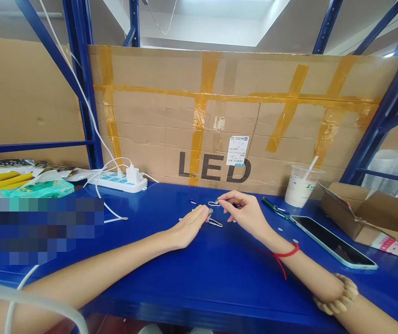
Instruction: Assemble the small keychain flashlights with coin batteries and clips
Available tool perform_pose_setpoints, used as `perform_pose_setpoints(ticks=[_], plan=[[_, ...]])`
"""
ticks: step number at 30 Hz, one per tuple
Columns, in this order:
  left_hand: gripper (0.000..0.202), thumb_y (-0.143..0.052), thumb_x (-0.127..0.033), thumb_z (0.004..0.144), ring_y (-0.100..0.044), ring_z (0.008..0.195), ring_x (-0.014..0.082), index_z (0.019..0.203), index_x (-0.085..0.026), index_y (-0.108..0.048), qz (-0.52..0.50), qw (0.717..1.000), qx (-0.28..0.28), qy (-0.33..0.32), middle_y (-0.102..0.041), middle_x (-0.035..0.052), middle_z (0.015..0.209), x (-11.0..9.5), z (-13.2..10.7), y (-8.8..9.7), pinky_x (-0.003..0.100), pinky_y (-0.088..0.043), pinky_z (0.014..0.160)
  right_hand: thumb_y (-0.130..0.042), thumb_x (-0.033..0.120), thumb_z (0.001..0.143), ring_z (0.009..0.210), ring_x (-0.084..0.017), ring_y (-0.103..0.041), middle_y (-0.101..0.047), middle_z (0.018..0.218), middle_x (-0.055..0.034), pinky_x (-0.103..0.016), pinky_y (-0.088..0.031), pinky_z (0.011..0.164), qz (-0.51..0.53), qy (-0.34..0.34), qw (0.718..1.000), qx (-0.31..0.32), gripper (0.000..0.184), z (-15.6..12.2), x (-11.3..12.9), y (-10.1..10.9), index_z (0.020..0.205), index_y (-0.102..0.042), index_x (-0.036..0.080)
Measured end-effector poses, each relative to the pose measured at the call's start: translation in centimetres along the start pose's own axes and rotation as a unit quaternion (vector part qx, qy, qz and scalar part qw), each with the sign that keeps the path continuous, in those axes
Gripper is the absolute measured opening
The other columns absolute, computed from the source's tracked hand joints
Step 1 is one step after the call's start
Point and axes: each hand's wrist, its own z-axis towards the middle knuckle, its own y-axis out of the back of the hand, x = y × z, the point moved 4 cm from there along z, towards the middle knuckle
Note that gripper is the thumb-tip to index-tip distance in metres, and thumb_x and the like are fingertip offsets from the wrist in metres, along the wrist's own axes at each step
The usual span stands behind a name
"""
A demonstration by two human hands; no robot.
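Note:
Over the middle of the blue tabletop (pixel 199 273), my right hand (pixel 244 213) pinches a small silver looped clip (pixel 214 203) between thumb and forefinger. My left hand (pixel 190 227) is beside it with straight fingers pressed together. At its fingertips is a second silver clip (pixel 215 223), whose long wire loop points right; the thumb's grip on it is mostly hidden. Just behind the left fingers lies a small dark-blue looped clip (pixel 194 202). The clips are too small to make out their exact kind.
Right of my hands are a green pen (pixel 270 204), a phone (pixel 334 242), a plastic cup with a straw (pixel 301 185) and an open cardboard box (pixel 376 218). On the left are a white power strip (pixel 118 181) with cables and a teal tissue pack (pixel 42 189). Cardboard (pixel 171 120) stands behind.

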Motion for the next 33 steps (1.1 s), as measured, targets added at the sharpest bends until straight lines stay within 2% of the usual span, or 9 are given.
perform_pose_setpoints(ticks=[3, 6, 8, 13, 16, 19, 28, 31, 33], plan=[[0.034, -0.028, -0.041, 0.09, -0.041, 0.066, 0.0132, 0.076, -0.019, -0.049, 0.043, 0.996, 0.059, -0.041, -0.047, -0.0002, 0.072, -0.2, 0.0, -0.6, 0.025, -0.034, 0.064, -0.065, 0.039, 0.069, 0.053, -0.011, -0.057, -0.064, 0.072, -0.0049, -0.021, -0.053, 0.039, 0.015, 0.026, 0.999, 0.035, 0.026, -0.4, 0.8, -0.8, 0.075, -0.068, 0.014], [0.028, -0.031, -0.036, 0.09, -0.043, 0.066, 0.0123, 0.077, -0.018, -0.049, 0.06, 0.995, 0.057, -0.055, -0.046, -0.0023, 0.068, -0.3, 0.1, -0.6, 0.024, -0.033, 0.064, -0.066, 0.036, 0.068, 0.054, -0.011, -0.058, -0.065, 0.074, -0.0054, -0.018, -0.051, 0.038, -0.001, 0.044, 0.998, 0.048, 0.022, -0.4, 1.2, -0.8, 0.07, -0.069, 0.015], [0.026, -0.032, -0.034, 0.09, -0.044, 0.064, 0.0115, 0.077, -0.018, -0.05, 0.063, 0.996, 0.048, -0.051, -0.045, -0.0036, 0.065, -0.4, 0.2, -0.4, 0.023, -0.032, 0.062, -0.067, 0.035, 0.068, 0.052, -0.011, -0.057, -0.066, 0.07, -0.005, -0.018, -0.05, 0.037, -0.008, 0.037, 0.999, 0.033, 0.021, -0.3, 1.2, -0.3, 0.07, -0.07, 0.014], [0.024, -0.034, -0.032, 0.089, -0.045, 0.061, 0.0115, 0.085, -0.019, -0.053, 0.046, 0.998, -0.01, -0.036, -0.046, -0.0041, 0.062, -0.7, 0.3, 0.2, 0.022, -0.035, 0.062, -0.067, 0.037, 0.068, 0.044, -0.009, -0.053, -0.064, 0.063, -0.0035, -0.02, -0.049, 0.034, -0.016, 0.02, 0.998, -0.049, 0.024, -0.2, 1.2, 1.1, 0.074, -0.07, 0.014], [0.023, -0.037, -0.032, 0.088, -0.053, 0.073, 0.014, 0.089, -0.019, -0.057, 0.04, 0.998, -0.011, -0.052, -0.058, -0.0012, 0.074, -0.8, 0.3, 0.2, 0.023, -0.039, 0.07, -0.066, 0.035, 0.07, 0.05, -0.011, -0.057, -0.066, 0.07, -0.0051, -0.019, -0.049, 0.036, -0.031, 0.062, 0.998, -0.015, 0.02, -0.4, 1.6, 0.5, 0.07, -0.07, 0.015], [0.025, -0.037, -0.031, 0.088, -0.056, 0.085, 0.0168, 0.091, -0.02, -0.058, 0.042, 0.996, -0.008, -0.072, -0.063, 0.0011, 0.088, -0.7, 0.2, 0.1, 0.024, -0.04, 0.078, -0.065, 0.032, 0.072, 0.057, -0.013, -0.06, -0.067, 0.071, -0.0052, -0.019, -0.048, 0.038, -0.064, 0.098, 0.993, 0.008, 0.016, -0.5, 1.9, 0.2, 0.068, -0.07, 0.017], [0.027, -0.039, -0.032, 0.088, -0.06, 0.084, 0.019, 0.094, -0.021, -0.063, 0.122, 0.981, -0.013, -0.151, -0.067, 0.0046, 0.089, -0.4, -0.6, -0.1, 0.026, -0.044, 0.078, -0.065, 0.029, 0.073, 0.056, -0.013, -0.061, -0.068, 0.067, -0.0024, -0.023, -0.051, 0.05, -0.105, 0.132, 0.982, 0.084, 0.013, -0.8, 2.7, 0.6, 0.066, -0.07, 0.02], [0.028, -0.037, -0.031, 0.089, -0.061, 0.081, 0.0185, 0.092, -0.021, -0.064, 0.145, 0.977, 0.009, -0.158, -0.066, 0.0045, 0.087, -0.5, -0.8, -0.4, 0.025, -0.044, 0.075, -0.064, 0.025, 0.073, 0.057, -0.013, -0.061, -0.068, 0.065, -0.0015, -0.024, -0.05, 0.055, -0.132, 0.171, 0.972, 0.095, 0.013, -1.0, 3.1, 0.7, 0.062, -0.068, 0.02], [0.029, -0.036, -0.031, 0.09, -0.06, 0.076, 0.0176, 0.091, -0.021, -0.063, 0.157, 0.975, 0.033, -0.154, -0.065, 0.0042, 0.084, -0.6, -0.9, -0.6, 0.024, -0.043, 0.071, -0.063, 0.024, 0.075, 0.058, -0.013, -0.061, -0.068, 0.064, -0.0014, -0.026, -0.049, 0.058, -0.182, 0.208, 0.955, 0.106, 0.014, -1.2, 3.6, 0.8, 0.062, -0.067, 0.02]])
